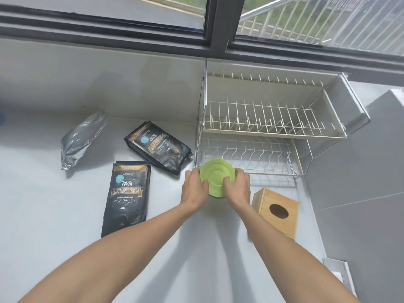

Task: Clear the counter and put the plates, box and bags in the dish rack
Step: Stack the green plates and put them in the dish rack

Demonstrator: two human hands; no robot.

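Now both hands, left hand [193, 189] and right hand [238, 189], are gripping a green plate [216, 178] at mid-frame, before the dish rack [273, 130]. Both rack tiers are sitting bare; the bags [127, 193] and wooden box [275, 209] are lying on the counter [43, 215]

Dark-framed window [216, 25] (railing outside) above a pale grey counter [43, 215].

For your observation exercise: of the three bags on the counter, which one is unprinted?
The silver foil bag, farthest left near the wall. Both black bags carry printed labels.
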